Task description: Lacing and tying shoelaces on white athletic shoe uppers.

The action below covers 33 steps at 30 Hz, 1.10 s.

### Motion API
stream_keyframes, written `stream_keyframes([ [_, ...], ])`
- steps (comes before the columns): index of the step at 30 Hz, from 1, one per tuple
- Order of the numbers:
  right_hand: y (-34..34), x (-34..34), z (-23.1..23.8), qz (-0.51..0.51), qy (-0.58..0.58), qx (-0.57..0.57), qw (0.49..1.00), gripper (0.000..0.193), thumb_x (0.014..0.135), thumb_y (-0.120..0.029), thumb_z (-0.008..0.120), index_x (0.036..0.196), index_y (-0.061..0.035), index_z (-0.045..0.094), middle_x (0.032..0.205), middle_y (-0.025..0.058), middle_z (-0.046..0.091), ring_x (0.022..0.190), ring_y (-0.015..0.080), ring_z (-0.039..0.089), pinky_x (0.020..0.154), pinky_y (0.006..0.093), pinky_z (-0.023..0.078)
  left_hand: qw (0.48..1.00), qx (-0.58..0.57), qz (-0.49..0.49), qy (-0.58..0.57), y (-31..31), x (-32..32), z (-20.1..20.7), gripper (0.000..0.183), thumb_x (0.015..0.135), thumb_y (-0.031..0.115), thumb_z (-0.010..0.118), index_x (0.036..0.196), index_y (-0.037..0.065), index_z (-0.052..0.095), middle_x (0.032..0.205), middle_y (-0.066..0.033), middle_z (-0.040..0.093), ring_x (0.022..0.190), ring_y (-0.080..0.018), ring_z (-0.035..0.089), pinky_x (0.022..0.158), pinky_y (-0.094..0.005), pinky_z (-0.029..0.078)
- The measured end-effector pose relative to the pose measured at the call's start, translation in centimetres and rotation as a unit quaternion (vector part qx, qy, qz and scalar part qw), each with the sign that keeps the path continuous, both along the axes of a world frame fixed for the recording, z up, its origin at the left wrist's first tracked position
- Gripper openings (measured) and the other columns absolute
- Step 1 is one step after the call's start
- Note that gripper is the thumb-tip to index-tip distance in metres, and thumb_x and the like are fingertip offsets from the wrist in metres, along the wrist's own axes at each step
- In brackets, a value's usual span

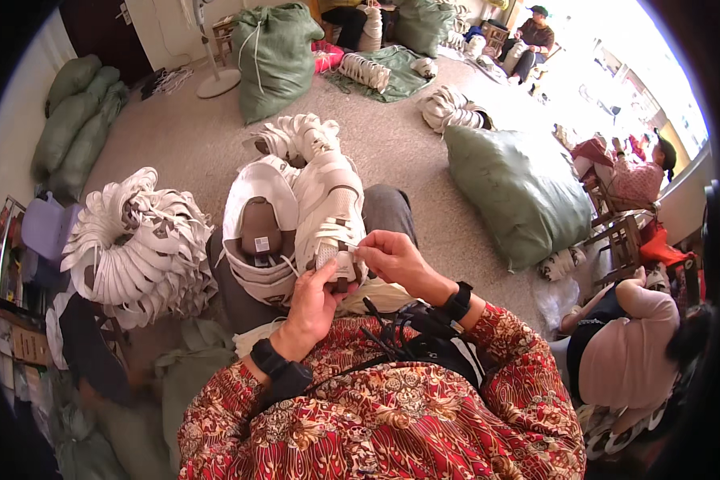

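A row of nested white and brown shoe uppers lies across my lap, running away from me. My left hand is closed on the near end of this row, its thumb on top of the front shoe upper. Just to its right, my right hand pinches a thin white shoelace at the upper's eyelets; the fingers hide most of the lace. Beside the row on the left sits another shoe upper, its opening facing up and a brown lining with a pale label inside.
A large coiled pile of shoe uppers stands at my left. Full green sacks stand ahead, at far left, and a big sack lies at right. A co-worker sits close at right; others sit farther back. A fan stand is ahead.
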State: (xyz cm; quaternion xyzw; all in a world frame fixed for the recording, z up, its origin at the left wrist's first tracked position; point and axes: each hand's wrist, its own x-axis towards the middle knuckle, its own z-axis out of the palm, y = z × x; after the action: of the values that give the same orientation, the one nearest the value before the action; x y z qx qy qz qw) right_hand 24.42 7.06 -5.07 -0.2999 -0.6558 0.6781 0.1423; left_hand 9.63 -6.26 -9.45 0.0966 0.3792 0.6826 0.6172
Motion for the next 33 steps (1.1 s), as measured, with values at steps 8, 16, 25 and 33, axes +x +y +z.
stream_keyframes([
  [8,-0.6,0.1,-0.7,-0.026,0.0,0.063,0.998,0.021,0.098,-0.019,0.065,0.101,0.0022,0.067,0.076,-0.0021,0.062,0.069,0.004,0.052,0.058,0.0232,0.043,0.999,-0.002,-0.017,-0.031,-0.6,0.1,0.4,0.032,0.1,0.021,0.058,0.13,0.009,0.057,0.119,-0.0061,0.066,0.109,-0.0221,0.063,0.092,-0.0506,0.055],
  [16,-0.6,-0.3,-0.3,-0.03,-0.007,0.006,1.0,0.02,0.101,-0.018,0.062,0.096,0.0015,0.062,0.069,0.002,0.062,0.052,0.0067,0.055,0.045,0.0219,0.044,0.999,-0.001,-0.024,-0.023,-0.6,0.0,0.2,0.034,0.101,0.025,0.058,0.131,0.01,0.057,0.121,-0.0059,0.065,0.11,-0.0219,0.062,0.092,-0.0493,0.054],
  [25,1.2,0.1,-1.8,0.062,0.051,0.015,0.997,0.014,0.102,-0.012,0.059,0.102,0.0015,0.063,0.078,0.0018,0.064,0.066,0.0072,0.061,0.06,0.023,0.052,0.998,-0.014,-0.048,-0.032,-0.6,-0.5,-0.1,0.034,0.102,0.03,0.057,0.13,0.012,0.057,0.121,-0.005,0.066,0.11,-0.0208,0.062,0.093,-0.0478,0.053],
  [33,1.3,0.3,-1.9,0.115,0.033,0.064,0.991,0.014,0.101,-0.012,0.06,0.1,0.0011,0.064,0.081,0.0012,0.064,0.07,0.0065,0.061,0.063,0.0231,0.052,0.993,-0.11,-0.035,0.015,-0.3,-0.1,-0.2,0.033,0.099,0.037,0.062,0.124,0.016,0.061,0.109,-0.0016,0.069,0.098,-0.0188,0.066,0.079,-0.0451,0.056],
])
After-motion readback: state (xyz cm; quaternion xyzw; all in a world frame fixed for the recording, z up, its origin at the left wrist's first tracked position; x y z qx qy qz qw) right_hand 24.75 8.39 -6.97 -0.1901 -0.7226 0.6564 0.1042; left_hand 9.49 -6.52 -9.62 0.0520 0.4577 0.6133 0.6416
